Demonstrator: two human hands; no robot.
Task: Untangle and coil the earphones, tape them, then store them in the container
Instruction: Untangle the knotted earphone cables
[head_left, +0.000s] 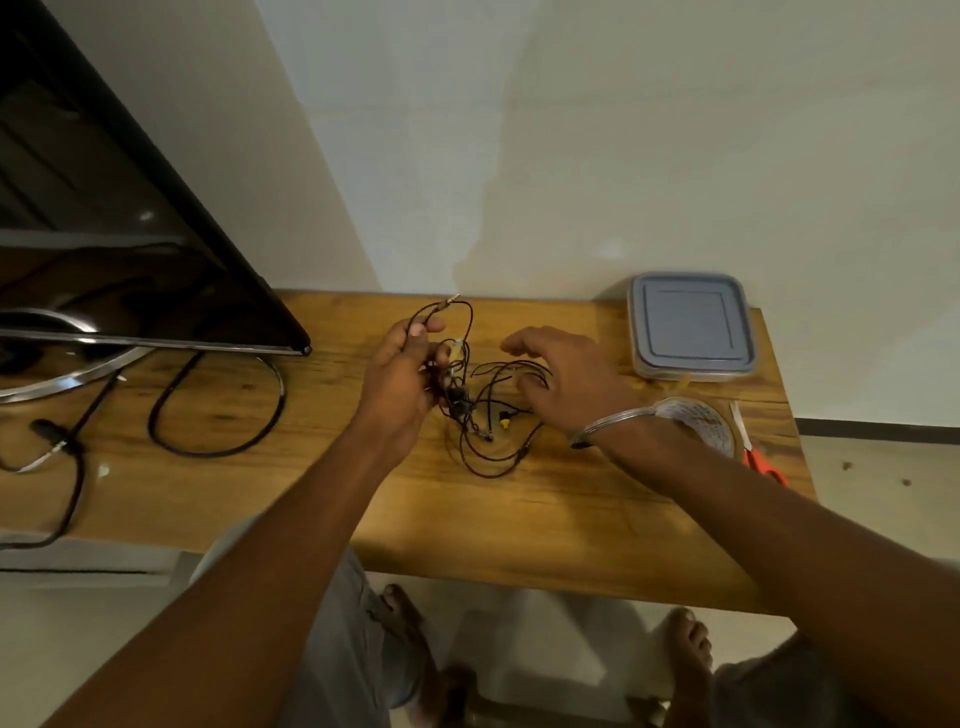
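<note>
Wooden table (519, 519) bears thin tangled black earphones (460, 403), left hand (399, 385) gripping.

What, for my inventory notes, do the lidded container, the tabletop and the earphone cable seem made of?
Container: probably plastic; matte grey-blue lid with moulded square ridge, translucent base.
Table: wood or wood-look veneer; brown grain streaks, slight sheen.
Earphones: likely rubbery plastic sheath; thin dark cable falling in limp loops.

The left forearm (311, 519) and right forearm (727, 493) are bare. A thin silver metal bangle (610, 420) circles the wrist of the right hand (566, 384). At the bottom of the frame, light grey cloth legwear (337, 649) shows above two bare feet (685, 654).
</note>
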